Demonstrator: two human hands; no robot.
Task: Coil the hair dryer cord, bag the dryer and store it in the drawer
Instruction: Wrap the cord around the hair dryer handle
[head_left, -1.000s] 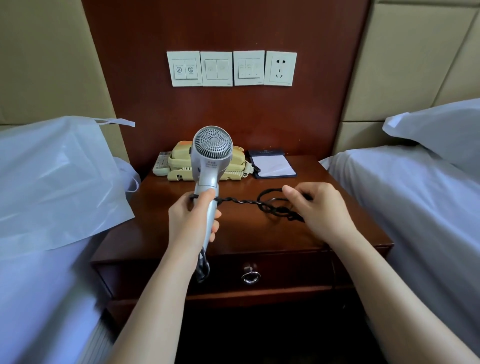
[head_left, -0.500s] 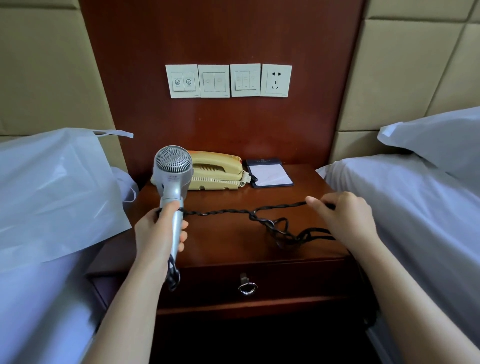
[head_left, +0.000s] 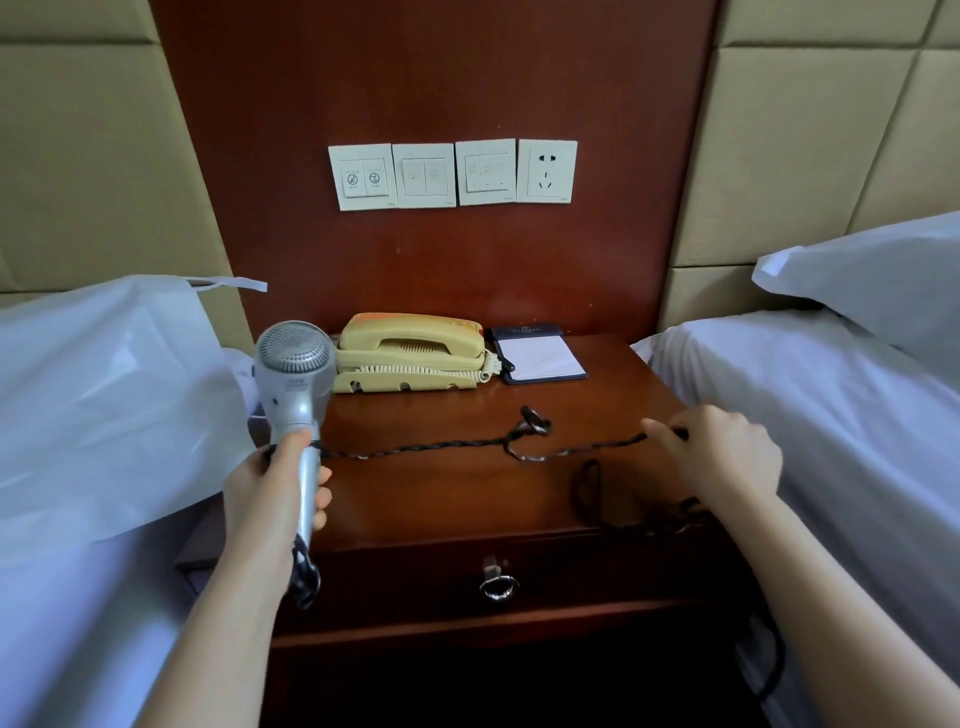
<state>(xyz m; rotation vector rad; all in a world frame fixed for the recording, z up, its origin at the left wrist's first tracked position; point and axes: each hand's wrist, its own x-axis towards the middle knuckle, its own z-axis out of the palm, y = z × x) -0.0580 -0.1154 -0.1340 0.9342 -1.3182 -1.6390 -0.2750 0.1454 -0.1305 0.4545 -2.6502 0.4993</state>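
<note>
My left hand (head_left: 270, 493) grips the handle of the silver hair dryer (head_left: 295, 374) and holds it upright over the left side of the wooden nightstand (head_left: 467, 499). A turn of the black twisted cord (head_left: 415, 447) wraps the handle under my thumb. From there the cord runs taut to the right, with a small kinked loop in the middle, to my right hand (head_left: 727, 457), which pinches it. More cord hangs off the nightstand's right front corner. A white plastic bag (head_left: 104, 405) lies on the left bed. The drawer (head_left: 498, 582) with a ring pull is closed.
A yellow telephone (head_left: 410, 353) and a notepad (head_left: 540, 358) sit at the back of the nightstand. Switches and a wall socket (head_left: 545, 171) are on the wood panel above. White beds flank the nightstand, with a pillow (head_left: 872, 280) on the right one.
My hands have moved apart: the left carried the dryer to the left, the right drew the cord rightward, pulling the tangle out into a nearly straight line.
</note>
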